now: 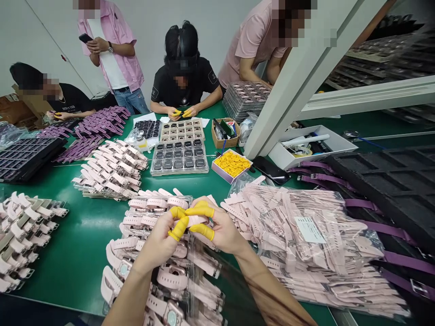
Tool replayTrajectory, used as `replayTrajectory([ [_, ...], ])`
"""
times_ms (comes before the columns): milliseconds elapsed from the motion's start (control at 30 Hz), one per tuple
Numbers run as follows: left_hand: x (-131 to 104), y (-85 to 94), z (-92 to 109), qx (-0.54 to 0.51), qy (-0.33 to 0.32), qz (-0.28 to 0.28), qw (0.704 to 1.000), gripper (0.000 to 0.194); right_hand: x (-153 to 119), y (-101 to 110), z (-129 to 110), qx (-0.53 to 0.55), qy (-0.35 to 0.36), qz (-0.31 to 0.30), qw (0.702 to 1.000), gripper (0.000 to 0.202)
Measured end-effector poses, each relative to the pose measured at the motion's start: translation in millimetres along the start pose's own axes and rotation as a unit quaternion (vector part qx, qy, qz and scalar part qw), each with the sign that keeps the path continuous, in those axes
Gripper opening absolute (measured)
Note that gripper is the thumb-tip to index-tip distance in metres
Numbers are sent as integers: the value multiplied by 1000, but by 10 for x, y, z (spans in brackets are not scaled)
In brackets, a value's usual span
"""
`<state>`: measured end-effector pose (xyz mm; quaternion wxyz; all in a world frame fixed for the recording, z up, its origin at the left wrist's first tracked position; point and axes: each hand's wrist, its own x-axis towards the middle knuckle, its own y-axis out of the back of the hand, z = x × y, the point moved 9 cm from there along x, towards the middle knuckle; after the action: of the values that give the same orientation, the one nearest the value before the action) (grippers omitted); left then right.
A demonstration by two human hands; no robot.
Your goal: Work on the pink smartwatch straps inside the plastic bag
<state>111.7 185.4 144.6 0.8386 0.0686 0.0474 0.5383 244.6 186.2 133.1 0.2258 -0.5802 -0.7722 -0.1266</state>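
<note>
Both my hands meet at the centre of the head view, yellow covers on their thumbs and fingertips. My left hand (168, 228) pinches the left end of a small pale pink piece (194, 220), which looks like a watch strap part. On its right side, my right hand (217, 226) grips the same piece between thumb and fingers. The fingers hide much of it. Beneath and around my hands lies a clear tray of pink-strapped watches (172, 277). Just to the right, a large pile of pink straps (272, 222) lies in plastic bags.
Stacks of pink straps (112, 170) and purple straps (102, 122) lie on the green table (84, 226). Ahead are a tray of watch cases (180, 156) and a box of yellow finger covers (232, 164). A white post (292, 86) rises at the right. Several people are across the table.
</note>
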Motion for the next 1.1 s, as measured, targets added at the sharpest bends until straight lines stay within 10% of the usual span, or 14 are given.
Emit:
replayTrajectory([
  [233, 39, -11, -3, -50, 18, -26, 998, 39, -31, 60, 209, 110, -56, 13, 992, 26],
  [1100, 20, -45, -42, 34, 5, -8, 999, 38, 16, 30, -124, -65, -4, -40, 997, 23],
])
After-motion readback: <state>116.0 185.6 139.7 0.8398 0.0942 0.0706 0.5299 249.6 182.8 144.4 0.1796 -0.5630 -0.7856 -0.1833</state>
